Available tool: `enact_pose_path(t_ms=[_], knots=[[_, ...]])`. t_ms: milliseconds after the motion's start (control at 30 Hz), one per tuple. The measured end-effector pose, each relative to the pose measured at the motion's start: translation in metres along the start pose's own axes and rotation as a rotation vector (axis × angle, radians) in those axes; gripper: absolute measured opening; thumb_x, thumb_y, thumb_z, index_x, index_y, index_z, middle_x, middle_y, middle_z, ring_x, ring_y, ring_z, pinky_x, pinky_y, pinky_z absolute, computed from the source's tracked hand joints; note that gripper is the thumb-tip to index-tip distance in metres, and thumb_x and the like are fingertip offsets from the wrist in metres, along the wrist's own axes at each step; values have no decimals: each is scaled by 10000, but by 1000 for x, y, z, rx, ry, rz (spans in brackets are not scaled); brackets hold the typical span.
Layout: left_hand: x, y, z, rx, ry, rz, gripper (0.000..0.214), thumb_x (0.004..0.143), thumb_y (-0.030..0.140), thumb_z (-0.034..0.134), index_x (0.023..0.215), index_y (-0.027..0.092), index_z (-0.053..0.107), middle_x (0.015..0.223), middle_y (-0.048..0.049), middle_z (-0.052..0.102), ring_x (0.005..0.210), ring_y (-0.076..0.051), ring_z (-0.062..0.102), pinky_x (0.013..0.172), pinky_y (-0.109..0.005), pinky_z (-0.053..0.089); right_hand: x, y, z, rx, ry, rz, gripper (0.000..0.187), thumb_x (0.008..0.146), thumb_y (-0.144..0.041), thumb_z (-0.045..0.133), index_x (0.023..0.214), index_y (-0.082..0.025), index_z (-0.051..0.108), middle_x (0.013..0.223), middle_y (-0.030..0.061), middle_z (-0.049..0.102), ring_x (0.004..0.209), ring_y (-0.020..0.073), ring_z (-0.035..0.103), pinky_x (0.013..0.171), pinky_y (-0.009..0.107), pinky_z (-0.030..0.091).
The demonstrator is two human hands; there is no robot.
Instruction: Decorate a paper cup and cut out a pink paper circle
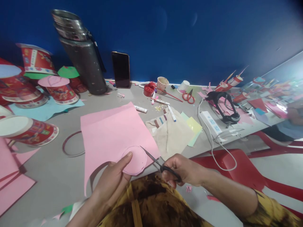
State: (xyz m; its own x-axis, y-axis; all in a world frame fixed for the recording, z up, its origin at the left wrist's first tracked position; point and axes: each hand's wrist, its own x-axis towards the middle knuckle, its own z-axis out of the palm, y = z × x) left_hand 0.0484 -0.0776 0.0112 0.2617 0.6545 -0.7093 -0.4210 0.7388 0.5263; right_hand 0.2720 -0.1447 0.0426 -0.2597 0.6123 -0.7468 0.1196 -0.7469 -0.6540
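My left hand (117,176) pinches a round pink paper disc (136,162), thumb on top and fingers underneath. The disc lies over the lower edge of a large pink paper sheet (111,132) that has a curved piece cut out of its near side. In my right hand (181,170) is a pair of black-handled scissors (153,159), fingers closed round the handles. Their blades point up and left, with the tips close to the disc's right edge. I cannot tell whether the blades touch the paper.
Decorated red paper cups (30,130) and folded pink paper (14,179) are at the left. A dark flask (82,60) and a phone (121,70) stand at the back. Markers, red-handled scissors (188,97), a cloth bag (175,135), a power strip (211,124) and a red chair (234,170) are rightward.
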Motion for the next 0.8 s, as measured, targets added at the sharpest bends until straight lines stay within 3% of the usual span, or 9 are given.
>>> enact_pose_path(t_ms=[333,567,800], knots=[[3,-4,-11,45,-72,19,304,715,281,944,930,108,815,888,-109,829,919,-297,797,760,-330,668,-1,1,-3,-10,-22,-5,579,625,-664,892,615,-147,632,488,-33,591,405,47,422,409,209,251],[3,-5,-15,73,-78,-1,341,652,321,977,869,120,806,843,-113,825,867,-304,801,708,-313,643,2,1,-3,-3,-29,14,587,608,-674,896,613,-148,634,477,-33,586,399,52,431,395,208,239],[5,-9,-21,43,-69,-37,403,625,372,989,866,106,806,773,-124,810,736,-312,794,635,-351,644,1,2,-7,-45,-70,-13,554,675,-640,886,634,-143,644,490,-42,589,405,43,426,406,200,253]])
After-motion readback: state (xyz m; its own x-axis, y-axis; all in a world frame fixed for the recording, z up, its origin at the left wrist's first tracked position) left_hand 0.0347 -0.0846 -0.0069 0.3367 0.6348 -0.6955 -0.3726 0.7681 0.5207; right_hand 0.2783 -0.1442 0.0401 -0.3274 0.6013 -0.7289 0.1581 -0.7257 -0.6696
